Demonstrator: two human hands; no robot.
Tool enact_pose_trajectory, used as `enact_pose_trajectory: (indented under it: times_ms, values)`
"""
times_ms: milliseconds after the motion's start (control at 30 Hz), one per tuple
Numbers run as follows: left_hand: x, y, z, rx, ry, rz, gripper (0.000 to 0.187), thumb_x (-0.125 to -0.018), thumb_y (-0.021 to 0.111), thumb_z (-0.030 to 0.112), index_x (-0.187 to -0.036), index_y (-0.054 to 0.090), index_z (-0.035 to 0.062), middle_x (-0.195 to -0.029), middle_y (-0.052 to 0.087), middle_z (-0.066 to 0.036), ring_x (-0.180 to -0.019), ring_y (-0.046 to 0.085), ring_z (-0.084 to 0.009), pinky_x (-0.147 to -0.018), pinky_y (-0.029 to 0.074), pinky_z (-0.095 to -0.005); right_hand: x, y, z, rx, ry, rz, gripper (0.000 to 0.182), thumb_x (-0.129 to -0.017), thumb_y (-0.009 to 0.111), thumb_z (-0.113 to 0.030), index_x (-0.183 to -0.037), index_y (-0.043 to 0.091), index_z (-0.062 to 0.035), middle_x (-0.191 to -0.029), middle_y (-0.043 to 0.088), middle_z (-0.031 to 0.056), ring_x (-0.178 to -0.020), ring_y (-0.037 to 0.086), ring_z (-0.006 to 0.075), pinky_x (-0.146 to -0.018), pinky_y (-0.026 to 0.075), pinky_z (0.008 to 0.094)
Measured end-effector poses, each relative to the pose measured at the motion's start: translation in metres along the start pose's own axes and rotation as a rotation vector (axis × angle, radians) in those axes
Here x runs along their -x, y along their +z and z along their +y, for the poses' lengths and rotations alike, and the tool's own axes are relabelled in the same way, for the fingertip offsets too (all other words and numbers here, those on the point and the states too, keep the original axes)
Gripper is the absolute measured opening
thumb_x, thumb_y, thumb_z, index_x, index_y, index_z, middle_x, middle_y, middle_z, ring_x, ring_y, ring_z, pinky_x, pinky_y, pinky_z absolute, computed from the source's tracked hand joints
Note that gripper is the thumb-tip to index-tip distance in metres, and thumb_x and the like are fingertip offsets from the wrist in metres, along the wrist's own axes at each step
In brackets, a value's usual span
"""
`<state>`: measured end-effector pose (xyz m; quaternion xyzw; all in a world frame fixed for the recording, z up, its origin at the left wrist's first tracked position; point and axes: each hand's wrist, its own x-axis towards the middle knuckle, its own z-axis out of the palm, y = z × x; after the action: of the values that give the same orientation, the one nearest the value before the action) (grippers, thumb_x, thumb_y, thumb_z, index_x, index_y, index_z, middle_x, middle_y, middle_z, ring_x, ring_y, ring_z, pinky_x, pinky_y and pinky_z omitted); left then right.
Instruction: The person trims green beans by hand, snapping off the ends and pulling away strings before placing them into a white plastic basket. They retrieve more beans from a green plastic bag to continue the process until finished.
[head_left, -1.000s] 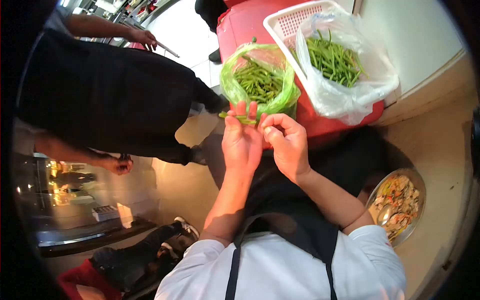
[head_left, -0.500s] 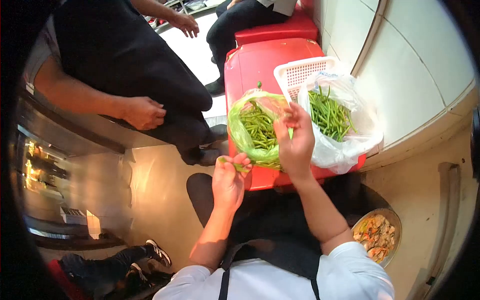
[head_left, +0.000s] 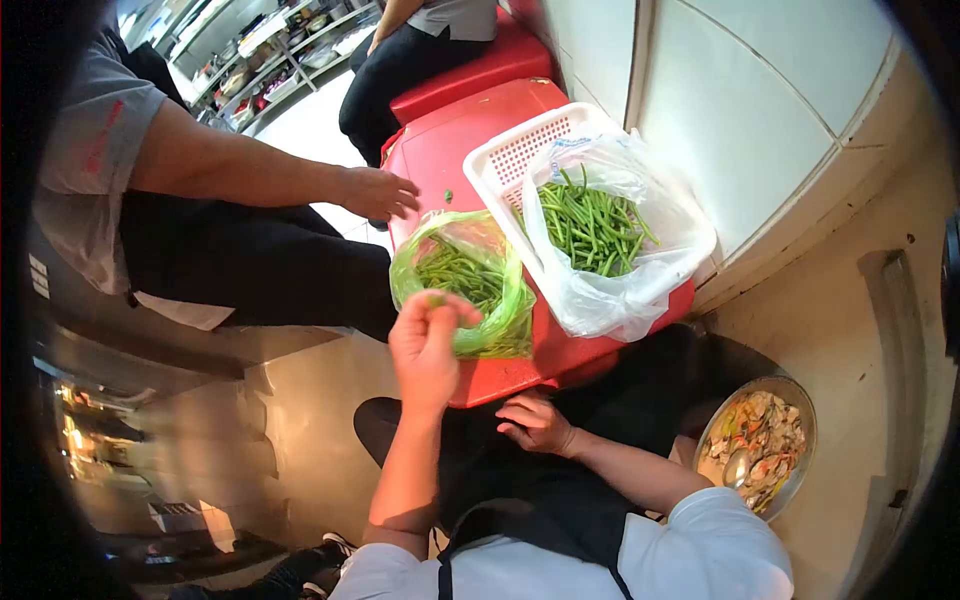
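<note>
My left hand is closed and slightly blurred, pinching a short green bean piece at the near rim of a green plastic bag. Inside that bag are many cut green beans. My right hand rests on my dark-clad lap by the front edge of the red bench, its fingers loosely apart and holding nothing. On the bench's right side, a white plastic basket holds a white plastic bag filled with long green beans.
A co-worker's hand reaches over the bench from the left, near a small green bit. Another person sits on the red seat beyond. A metal bowl of food stands at lower right, beside the tiled wall.
My right hand has dropped from above the green bag to my lap. My left hand has risen to the bag's rim. The co-worker's arm now extends over the bench. The view has shifted.
</note>
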<state>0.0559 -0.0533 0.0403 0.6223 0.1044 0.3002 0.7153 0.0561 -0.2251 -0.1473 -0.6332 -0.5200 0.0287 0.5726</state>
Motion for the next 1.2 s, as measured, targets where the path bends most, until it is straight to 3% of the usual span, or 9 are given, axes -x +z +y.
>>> enact_pose_trajectory:
  times_ms: [133,200,400,500,667,767,933,1033,1200]
  values:
    - [-0.033,0.069,0.029,-0.301,0.076,-0.217,0.022,-0.103,0.055,0.006,-0.122,0.06,-0.0045,-0.096,0.066,-0.009,-0.082,0.064,-0.0141,-0.08,0.052,-0.0279,0.008,0.009,0.013,0.059,0.052,0.041,0.023,-0.09,0.073,-0.024,-0.1,0.07,-0.0035,-0.094,0.069,0.0135,-0.086,0.068,0.0334,-0.077,0.055,0.0422]
    - [-0.056,0.097,0.026,-0.408,-0.009,-0.254,0.039,-0.102,0.058,0.008,-0.137,0.052,-0.0075,-0.108,0.069,-0.015,-0.091,0.067,-0.0179,-0.084,0.053,-0.03,0.01,0.012,0.017,0.051,0.061,0.059,0.021,-0.09,0.072,-0.023,-0.099,0.07,-0.0038,-0.093,0.068,0.0135,-0.086,0.068,0.0339,-0.077,0.055,0.0424]
    - [-0.082,0.122,-0.021,-0.876,0.105,-0.32,0.053,-0.1,0.062,0.012,-0.146,0.043,-0.0085,-0.131,0.064,-0.024,-0.113,0.066,-0.0265,-0.097,0.052,-0.036,0.017,0.012,0.028,0.069,0.06,0.034,0.018,-0.087,0.075,-0.015,-0.099,0.071,-0.0039,-0.094,0.068,0.013,-0.086,0.067,0.033,-0.075,0.055,0.0404]
    - [-0.068,0.098,-0.044,-0.41,0.017,-0.253,0.054,-0.097,0.065,0.013,-0.144,0.046,-0.0071,-0.121,0.068,-0.027,-0.105,0.07,-0.029,-0.091,0.054,-0.0392,0.018,0.014,0.03,0.067,0.068,0.065,0.018,-0.088,0.074,-0.018,-0.098,0.071,-0.004,-0.093,0.068,0.0137,-0.085,0.067,0.0338,-0.075,0.055,0.0413]
    - [-0.025,0.02,-0.019,-0.221,-0.122,0.054,0.027,-0.102,0.059,0.01,-0.126,0.06,-0.0008,-0.096,0.071,-0.009,-0.081,0.065,-0.011,-0.075,0.053,-0.0253,0.011,0.007,0.022,0.061,0.054,0.079,0.02,-0.09,0.072,-0.021,-0.098,0.069,-0.0023,-0.093,0.068,0.0149,-0.084,0.068,0.0349,-0.077,0.055,0.0418]
    - [0.0,-0.051,-0.043,-0.056,-0.057,0.308,0.02,-0.106,0.057,0.024,-0.106,0.061,0.0042,-0.071,0.052,0.002,-0.062,0.047,-0.0086,-0.058,0.041,-0.0244,-0.003,-0.005,-0.002,0.002,0.087,0.075,0.023,-0.091,0.072,-0.02,-0.102,0.068,-0.0007,-0.094,0.068,0.0157,-0.087,0.068,0.0344,-0.078,0.055,0.0406]
    - [0.076,-0.169,-0.101,0.738,-0.303,0.266,0.036,-0.106,0.05,0.043,-0.11,0.064,0.0105,-0.07,0.045,0.001,-0.062,0.042,-0.0121,-0.058,0.036,-0.0269,-0.044,-0.023,-0.038,-0.046,-0.081,0.133,0.039,-0.08,0.078,-0.002,-0.116,0.062,-0.0023,-0.105,0.065,0.0175,-0.091,0.066,0.0368,-0.078,0.055,0.0431]
    - [0.101,-0.181,-0.135,0.938,-0.45,0.33,0.04,-0.105,0.049,0.048,-0.112,0.064,0.0126,-0.073,0.047,0.002,-0.065,0.044,-0.0131,-0.061,0.037,-0.0281,-0.09,-0.04,-0.048,0.049,-0.148,0.214,0.034,-0.085,0.074,-0.006,-0.116,0.061,-0.0011,-0.106,0.064,0.0192,-0.092,0.065,0.0384,-0.08,0.055,0.044]
    - [0.087,-0.163,-0.165,0.546,-0.449,0.425,0.041,-0.103,0.054,0.049,-0.11,0.06,0.0088,-0.077,0.053,0.001,-0.069,0.051,-0.0137,-0.064,0.043,-0.0289,-0.171,-0.06,-0.048,0.384,-0.062,-0.02,0.03,-0.086,0.07,-0.014,-0.115,0.064,-0.0065,-0.105,0.066,0.0145,-0.101,0.062,0.0335,-0.092,0.046,0.0473]
